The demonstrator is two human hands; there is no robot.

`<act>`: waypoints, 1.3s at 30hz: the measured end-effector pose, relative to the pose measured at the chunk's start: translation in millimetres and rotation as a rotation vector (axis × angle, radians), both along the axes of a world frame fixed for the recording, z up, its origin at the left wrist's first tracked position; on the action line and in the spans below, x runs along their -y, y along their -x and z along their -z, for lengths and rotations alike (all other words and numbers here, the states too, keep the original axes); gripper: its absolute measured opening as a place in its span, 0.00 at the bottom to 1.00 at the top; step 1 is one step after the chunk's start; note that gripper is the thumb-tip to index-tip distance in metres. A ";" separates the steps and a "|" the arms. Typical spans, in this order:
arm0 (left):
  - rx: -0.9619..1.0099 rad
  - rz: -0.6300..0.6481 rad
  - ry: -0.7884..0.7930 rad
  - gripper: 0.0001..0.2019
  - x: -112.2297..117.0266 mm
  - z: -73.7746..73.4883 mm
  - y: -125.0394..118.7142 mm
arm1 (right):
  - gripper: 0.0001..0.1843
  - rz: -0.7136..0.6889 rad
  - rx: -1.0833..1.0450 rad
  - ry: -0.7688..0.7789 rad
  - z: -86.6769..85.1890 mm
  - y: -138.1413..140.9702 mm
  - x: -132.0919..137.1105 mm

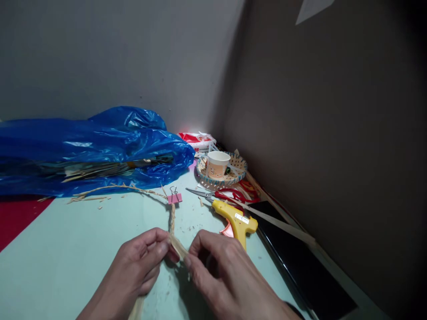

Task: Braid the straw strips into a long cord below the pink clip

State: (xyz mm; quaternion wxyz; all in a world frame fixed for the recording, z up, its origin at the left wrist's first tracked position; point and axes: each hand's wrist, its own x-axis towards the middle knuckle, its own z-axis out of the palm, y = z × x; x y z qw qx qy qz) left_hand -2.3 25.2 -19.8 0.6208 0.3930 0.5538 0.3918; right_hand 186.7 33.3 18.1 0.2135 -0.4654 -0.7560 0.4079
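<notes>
At six o'clock, straw left unbraided is pinched by left hand and right hand. Toward twelve, some braid is done, held by a clip.

Narrow tan straw-like braid, clamped in a pink binder clip; pale lower strands flat, unplaited.

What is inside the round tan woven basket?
A white and orange paper cup, a dark green object and pale strips show in the basket; the cup hides whatever lies beneath.
</notes>
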 end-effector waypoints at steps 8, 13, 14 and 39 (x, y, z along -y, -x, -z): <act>0.013 -0.074 0.014 0.12 2.8 -10.5 -6.4 | 0.07 -0.003 -0.049 -0.033 10.8 8.5 -2.0; 0.014 -0.034 0.033 0.16 0.7 -9.6 -4.1 | 0.08 0.058 0.023 -0.052 17.2 7.2 -3.1; 0.004 -0.025 0.038 0.17 0.2 -9.4 -3.7 | 0.08 0.055 0.018 -0.076 18.8 6.6 -3.3; -0.132 -0.035 0.013 0.15 3.2 -9.1 -7.1 | 0.08 -0.012 0.217 -0.030 -1.8 12.0 4.5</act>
